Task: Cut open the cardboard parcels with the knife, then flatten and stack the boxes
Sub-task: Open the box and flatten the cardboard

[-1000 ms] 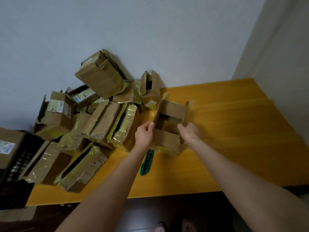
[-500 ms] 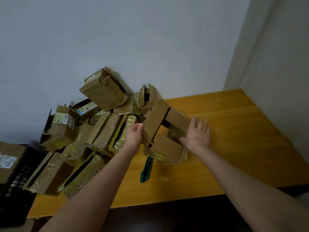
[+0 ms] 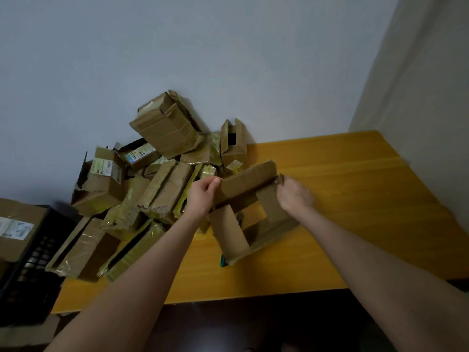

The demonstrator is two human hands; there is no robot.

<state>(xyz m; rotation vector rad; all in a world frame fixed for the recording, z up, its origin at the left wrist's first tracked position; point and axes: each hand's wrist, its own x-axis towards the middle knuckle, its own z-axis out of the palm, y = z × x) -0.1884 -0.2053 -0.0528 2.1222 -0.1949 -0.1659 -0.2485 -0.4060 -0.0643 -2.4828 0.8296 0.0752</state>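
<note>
Head view. Centre of frame, over the yellow table (image 3: 355, 204): opened cardboard box (image 3: 229, 232), flaps splayed, tabletop visible through its hollow middle, tilted with one corner toward the camera. Impossible to tell whether that corner rests on the wood or hangs just clear.

At the box's upper left edge: left hand (image 3: 201, 196), thumb and fingers pinching the end of the long top flap. At the box's upper right corner: right hand (image 3: 294, 196), back toward the camera, fingers curled down over the cardboard, gripping it.

Under the box's near corner: only a teal tip of the knife (image 3: 222, 261), the rest hidden.

Just left of the box: heap of brown parcels (image 3: 162, 191), many with yellow tape and labels, piled against the grey wall (image 3: 203, 59).

Well left of the box, past the table edge: black crate (image 3: 28, 280) holding one more labelled carton (image 3: 17, 224).
</note>
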